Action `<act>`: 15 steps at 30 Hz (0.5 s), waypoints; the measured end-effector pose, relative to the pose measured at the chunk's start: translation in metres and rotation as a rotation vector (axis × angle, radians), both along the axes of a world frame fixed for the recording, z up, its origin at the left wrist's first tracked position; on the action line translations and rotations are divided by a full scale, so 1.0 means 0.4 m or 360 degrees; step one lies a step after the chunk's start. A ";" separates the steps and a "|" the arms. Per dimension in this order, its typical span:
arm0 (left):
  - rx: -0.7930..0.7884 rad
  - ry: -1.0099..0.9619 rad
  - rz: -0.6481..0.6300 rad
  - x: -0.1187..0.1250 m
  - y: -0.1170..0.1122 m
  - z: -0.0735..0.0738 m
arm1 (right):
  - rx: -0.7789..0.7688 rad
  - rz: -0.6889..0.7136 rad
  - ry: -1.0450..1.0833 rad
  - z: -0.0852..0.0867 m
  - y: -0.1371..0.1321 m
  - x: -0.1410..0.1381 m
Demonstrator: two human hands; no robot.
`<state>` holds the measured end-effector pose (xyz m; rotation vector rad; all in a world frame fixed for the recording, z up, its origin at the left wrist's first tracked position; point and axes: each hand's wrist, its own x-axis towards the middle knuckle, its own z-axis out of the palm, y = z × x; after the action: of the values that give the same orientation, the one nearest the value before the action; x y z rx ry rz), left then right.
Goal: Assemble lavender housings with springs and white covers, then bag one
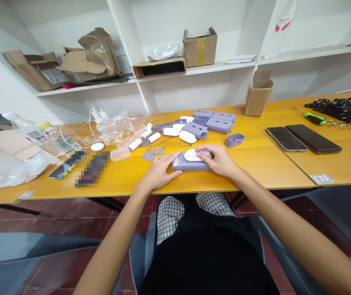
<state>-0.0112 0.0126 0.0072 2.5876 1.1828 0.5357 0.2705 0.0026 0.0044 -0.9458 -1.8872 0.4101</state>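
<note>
In front of me on the table lies a long purple plastic housing (189, 165) with small perforations along its side. My left hand (161, 171) grips its left end, thumb at the near side and fingers over the far side. A white oval plastic piece (191, 155) rests on top of the housing or just above it; I cannot tell which. My right hand (220, 160) holds this piece between thumb and fingers at its right end. Just beyond are more white oval pieces (188, 137), long coil springs (177, 144) and flat grey-purple plates (153, 153).
Several purple housings (221, 124) and a small purple cup (234, 140) lie behind. White cylinders (135, 144) and clear plastic wrap (123, 127) sit to the left. Two phones (313, 138), a screwdriver (315, 119) and an upright cardboard box (259, 95) stand or lie on the right.
</note>
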 end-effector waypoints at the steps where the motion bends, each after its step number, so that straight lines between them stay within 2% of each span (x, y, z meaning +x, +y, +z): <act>1: -0.0005 -0.0001 0.0001 0.001 0.000 0.000 | 0.0006 0.0018 -0.0022 -0.001 -0.001 -0.001; 8: -0.0023 -0.0003 0.0013 0.003 -0.003 -0.001 | 0.0052 -0.0092 -0.0112 0.000 0.001 0.010; 15: 0.0012 -0.0011 -0.0015 -0.001 0.008 -0.002 | 0.0050 -0.0073 -0.0140 0.004 0.002 0.000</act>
<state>-0.0116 0.0156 0.0065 2.5942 1.1679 0.5473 0.2706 0.0035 0.0061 -0.9984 -1.9418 0.3156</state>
